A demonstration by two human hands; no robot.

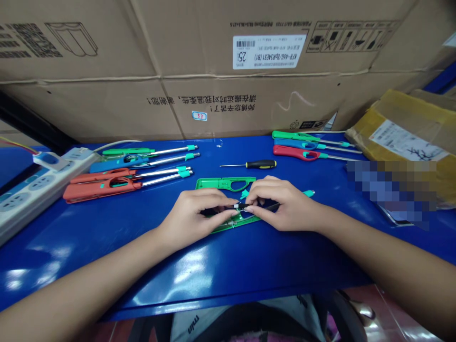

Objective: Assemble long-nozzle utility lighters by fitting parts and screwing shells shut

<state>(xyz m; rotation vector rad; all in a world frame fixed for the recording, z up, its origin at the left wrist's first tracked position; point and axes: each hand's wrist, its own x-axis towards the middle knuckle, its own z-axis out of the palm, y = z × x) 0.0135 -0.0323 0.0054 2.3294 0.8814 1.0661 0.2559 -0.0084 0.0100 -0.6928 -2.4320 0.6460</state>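
My left hand (194, 213) and my right hand (280, 202) meet at the middle of the blue table (107, 247). Both pinch a small black part (242, 206) with a thin metal tube, held over an open green lighter shell half (237, 221). A second green shell half (225, 183) lies just behind my fingers. A teal tip (309, 193) pokes out to the right of my right hand. All fingers are curled and closed.
A black-handled screwdriver (261, 164) lies behind the hands. Several long lighters, red, blue and green (124, 173), lie at the left; three more (306, 145) at the right. A white power strip (32, 185) sits far left. Cardboard boxes (213, 71) wall the back; a taped parcel (402, 137) stands right.
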